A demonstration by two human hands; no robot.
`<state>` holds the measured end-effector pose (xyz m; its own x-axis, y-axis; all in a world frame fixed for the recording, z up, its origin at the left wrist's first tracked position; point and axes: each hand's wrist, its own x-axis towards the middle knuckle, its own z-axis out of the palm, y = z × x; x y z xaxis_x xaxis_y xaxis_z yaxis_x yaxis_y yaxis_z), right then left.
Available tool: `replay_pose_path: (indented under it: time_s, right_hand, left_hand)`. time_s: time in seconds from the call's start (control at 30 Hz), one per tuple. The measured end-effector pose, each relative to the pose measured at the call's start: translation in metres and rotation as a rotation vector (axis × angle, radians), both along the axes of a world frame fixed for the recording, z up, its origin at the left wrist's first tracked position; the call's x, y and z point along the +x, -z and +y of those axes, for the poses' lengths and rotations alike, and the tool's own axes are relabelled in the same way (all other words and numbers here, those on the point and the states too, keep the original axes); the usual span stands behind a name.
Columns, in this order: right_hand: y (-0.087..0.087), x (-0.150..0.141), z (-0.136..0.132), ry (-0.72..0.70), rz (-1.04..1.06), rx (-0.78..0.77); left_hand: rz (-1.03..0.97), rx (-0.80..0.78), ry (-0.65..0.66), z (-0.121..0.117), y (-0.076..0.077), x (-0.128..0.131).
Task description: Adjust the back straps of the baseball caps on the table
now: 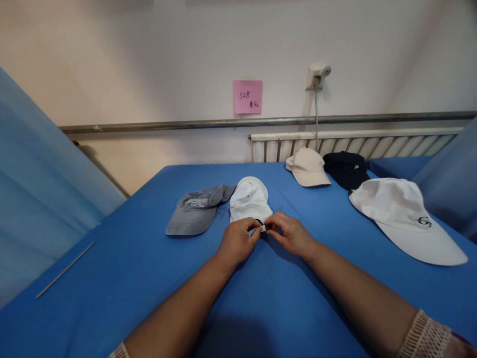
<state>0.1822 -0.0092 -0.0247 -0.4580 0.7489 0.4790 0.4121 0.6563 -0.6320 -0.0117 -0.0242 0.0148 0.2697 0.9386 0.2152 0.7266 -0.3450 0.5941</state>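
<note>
A white baseball cap [249, 200] lies in front of me on the blue-covered table, its brim pointing away and its back strap toward me. My left hand [240, 241] pinches the strap from the left, thumb and forefinger pressed together. From the right, my right hand [290, 232] grips the other side of the same strap. A small pale piece of the strap shows between the fingertips; the fastening itself is too small to make out. Just left of the white cap rests a grey cap [196, 211] with lettering on its front.
On the right lie a beige cap [308, 168], a dark navy cap [346, 169] and a larger white cap [404, 219]. A thin stick [65, 270] is near the left edge of the blue table [130, 278]. Blue curtains [40, 189] hang at both sides; a radiator [354, 144] stands behind.
</note>
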Motion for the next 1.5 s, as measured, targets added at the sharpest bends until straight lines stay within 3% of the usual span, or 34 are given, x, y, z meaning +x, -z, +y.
replay_pose_path:
  time_s: [0.17,0.6,0.97,1.17,1.5]
  right_hand:
    - [0.003,-0.001,0.001,0.022,-0.013,0.003]
    - [-0.012,-0.005,-0.011,0.179,-0.263,0.147]
    - [-0.011,0.000,-0.008,0.103,-0.259,0.129]
    - [-0.009,0.001,-0.007,0.035,-0.268,0.133]
    - [-0.003,-0.002,-0.005,0.035,-0.178,0.090]
  left_hand:
    - [-0.017,-0.024,-0.083,0.000,0.002,0.001]
    - [-0.128,-0.011,-0.060,0.001,0.006,0.000]
    - [-0.168,-0.095,0.049,0.001,0.003,-0.001]
    - [-0.126,-0.111,0.037,0.000,0.002,-0.001]
    - [-0.180,-0.092,0.042,0.001,0.006,0.000]
